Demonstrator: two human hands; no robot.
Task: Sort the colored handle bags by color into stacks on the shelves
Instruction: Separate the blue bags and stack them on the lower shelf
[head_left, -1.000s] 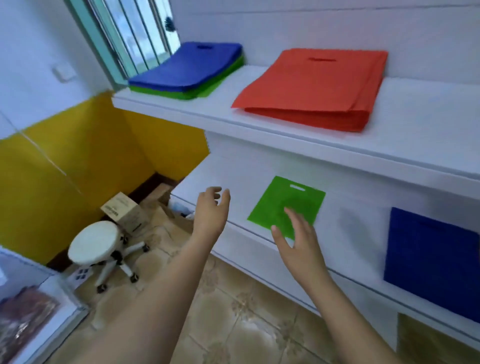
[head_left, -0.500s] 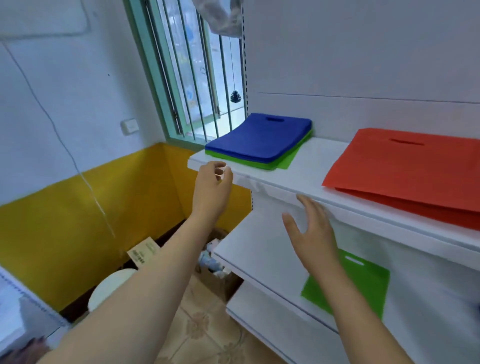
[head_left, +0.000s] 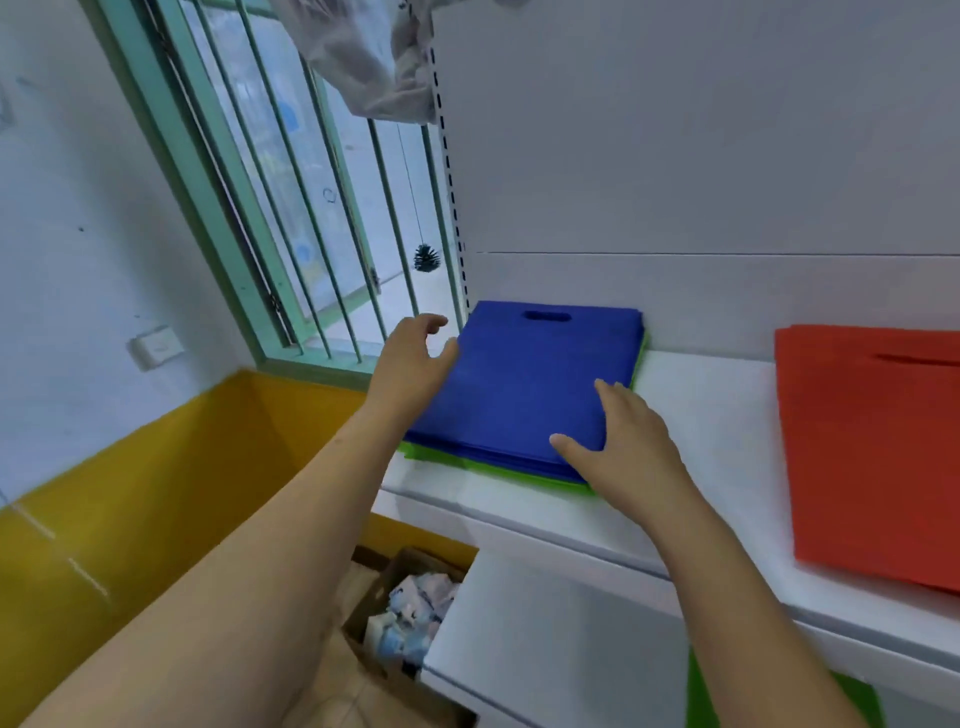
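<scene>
A stack of blue handle bags lies on green bags at the left end of the upper shelf. My left hand is at the stack's left edge, fingers loosely spread, thumb touching the blue side. My right hand rests on the stack's front right corner, fingers flat on the blue top and thumb along the front edge. A stack of red bags lies to the right on the same shelf. One green bag shows on the lower shelf, partly hidden by my right arm.
A barred window with a green frame stands left of the shelves, a grey cloth hanging at its top. An open cardboard box of packets sits on the floor below. The lower shelf juts out under the upper one.
Both hands rose from the lower shelf, where the green bag lies, to the blue stack on the upper shelf. My view swung up and left toward it.
</scene>
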